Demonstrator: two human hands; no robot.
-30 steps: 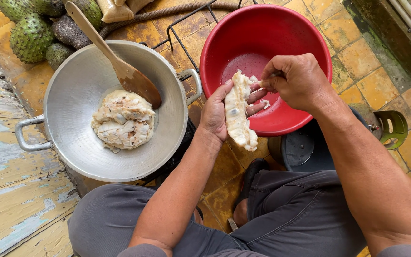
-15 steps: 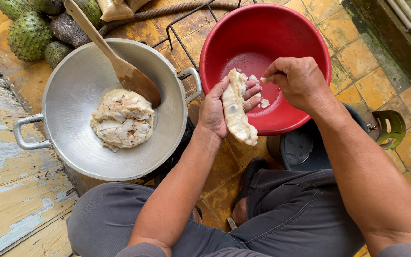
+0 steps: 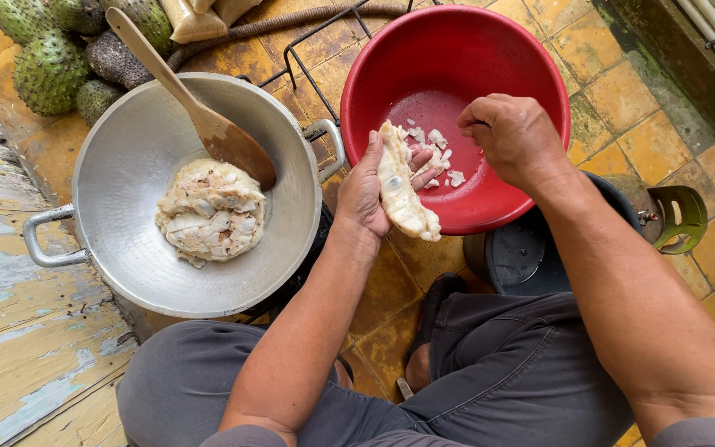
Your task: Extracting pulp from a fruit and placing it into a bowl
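Left hand (image 3: pixel 366 190) cups a pulp strip (image 3: pixel 400 192); right hand (image 3: pixel 513 136), fingers pinched, hovers over the red bowl (image 3: pixel 391 74): picking step, needing another careful pinch.

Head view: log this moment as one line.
left hand: holds pulp strip | right hand: over red bowl, pinched | wok: pulp heap, spoon

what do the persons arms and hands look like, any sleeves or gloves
Both hands are bare: no gloves, rings or watch on the left hand or the right hand. The forearms are uncovered up to the elbows; no sleeve edge shows in view. Grey trousers cover the legs below.
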